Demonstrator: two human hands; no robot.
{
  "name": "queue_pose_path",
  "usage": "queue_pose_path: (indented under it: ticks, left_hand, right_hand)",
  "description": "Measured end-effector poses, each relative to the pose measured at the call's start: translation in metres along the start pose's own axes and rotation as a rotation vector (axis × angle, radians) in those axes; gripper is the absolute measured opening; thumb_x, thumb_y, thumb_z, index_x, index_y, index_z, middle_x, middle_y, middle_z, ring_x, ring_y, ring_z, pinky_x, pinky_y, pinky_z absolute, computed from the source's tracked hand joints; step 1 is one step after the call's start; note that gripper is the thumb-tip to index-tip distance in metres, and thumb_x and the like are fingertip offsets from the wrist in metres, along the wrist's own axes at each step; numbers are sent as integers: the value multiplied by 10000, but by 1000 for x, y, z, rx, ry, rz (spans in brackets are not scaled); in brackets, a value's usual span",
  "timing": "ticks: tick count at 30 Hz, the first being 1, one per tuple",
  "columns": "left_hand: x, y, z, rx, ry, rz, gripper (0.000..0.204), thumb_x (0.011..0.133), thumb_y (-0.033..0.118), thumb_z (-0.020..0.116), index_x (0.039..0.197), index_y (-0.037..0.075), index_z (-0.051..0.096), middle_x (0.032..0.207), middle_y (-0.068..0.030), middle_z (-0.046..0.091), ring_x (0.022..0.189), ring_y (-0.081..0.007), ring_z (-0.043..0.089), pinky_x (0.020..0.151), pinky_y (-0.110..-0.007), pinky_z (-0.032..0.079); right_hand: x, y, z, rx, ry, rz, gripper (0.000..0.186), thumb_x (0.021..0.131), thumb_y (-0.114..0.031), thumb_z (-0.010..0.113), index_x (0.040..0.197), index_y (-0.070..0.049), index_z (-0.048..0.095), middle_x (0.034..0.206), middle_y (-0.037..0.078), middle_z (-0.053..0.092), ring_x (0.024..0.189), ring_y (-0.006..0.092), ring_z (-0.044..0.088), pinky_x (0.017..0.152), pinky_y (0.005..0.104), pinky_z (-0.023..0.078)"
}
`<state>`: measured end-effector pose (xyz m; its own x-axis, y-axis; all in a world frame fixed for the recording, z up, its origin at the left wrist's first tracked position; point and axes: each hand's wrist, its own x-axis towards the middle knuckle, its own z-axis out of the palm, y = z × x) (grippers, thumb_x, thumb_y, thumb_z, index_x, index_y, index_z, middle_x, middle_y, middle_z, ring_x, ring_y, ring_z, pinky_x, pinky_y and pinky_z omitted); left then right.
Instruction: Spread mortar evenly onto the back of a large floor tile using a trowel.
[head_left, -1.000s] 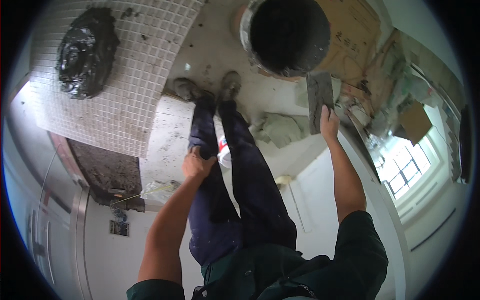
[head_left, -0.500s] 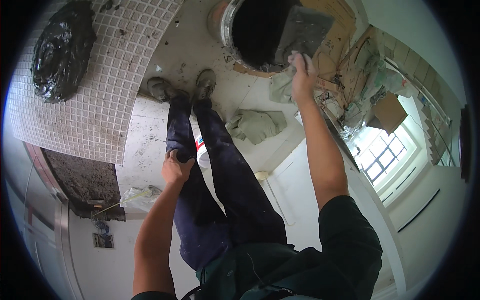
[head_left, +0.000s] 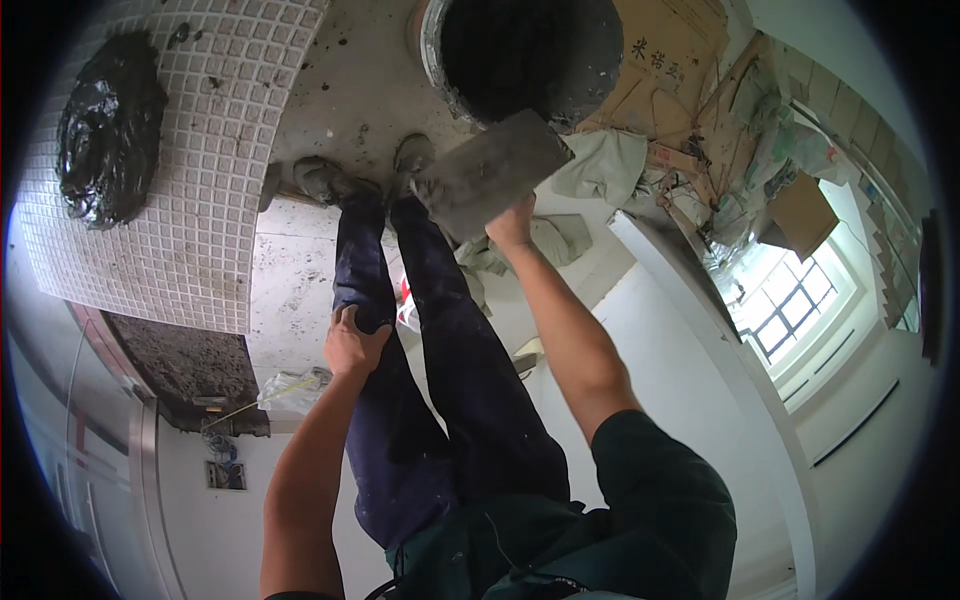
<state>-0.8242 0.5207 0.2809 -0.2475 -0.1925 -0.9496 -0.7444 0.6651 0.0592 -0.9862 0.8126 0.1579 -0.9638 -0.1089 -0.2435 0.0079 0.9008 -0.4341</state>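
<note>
My right hand (head_left: 513, 222) is closed around the handle of a rectangular plastering trowel (head_left: 490, 170), whose grey-smeared blade faces up. The handle itself is hidden behind the blade and fingers. The trowel is just below the rim of a bucket (head_left: 436, 70) of dark grey mortar (head_left: 525, 60). My left hand (head_left: 357, 342) rests on my left knee with fingers curved over the trouser cloth and thumb apart, holding nothing. At the upper left lies a large tile (head_left: 215, 190), its gridded back up, bearing a thick, wet heap of mortar (head_left: 110, 130).
Flattened cardboard (head_left: 665, 50) lies beside the bucket. Pale green cloths (head_left: 605, 165) and a clutter of plastic and scraps (head_left: 750, 190) are at the right. A clear plastic bag (head_left: 292, 390) sits below the tile, near a dark mortar patch (head_left: 190, 365). My shoes (head_left: 322, 180) stand close to the tile.
My right hand has brought the trowel out of the bucket, down and to the left, towards my shoes. My left hand stays on the knee. The view has shifted slightly.
</note>
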Motion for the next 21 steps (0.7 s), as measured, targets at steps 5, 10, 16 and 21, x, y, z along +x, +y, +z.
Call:
queue_pose_path:
  ticks: [5,10,16,21]
  left_hand:
    - [-1,4,-11,21,-26,-26,778,693,478,812,1324,71,608,1362,-141,590,1231,-330,591,1035,-429,482]
    - [-8,11,-28,39,-15,-63,763,718,464,797,1337,71,586,1392,-118,576,1253,-321,577,1034,-422,485]
    - [1,13,-9,54,-26,-41,784,713,489,803,1341,73,589,1380,-145,594,1268,-324,575,1044,-417,482]
    - [-8,11,-23,21,-45,-108,758,716,471,799,1320,61,599,1373,-146,589,1257,-335,575,1041,-423,480]
  right_hand:
    - [-15,-11,-13,265,-29,-26,462,788,-136,728,1211,16,620,1235,229,630,1157,457,569,988,504,461]
    - [-44,-20,-79,333,-171,-90,396,753,-96,712,1131,7,650,1151,240,654,1099,475,585,994,556,436]
    - [45,-30,-160,306,-50,61,206,970,-194,604,1028,0,643,893,177,672,831,345,651,762,452,520]
    - [123,33,-123,587,-301,741,261,1020,-215,514,971,8,641,715,159,642,695,346,643,647,455,512]
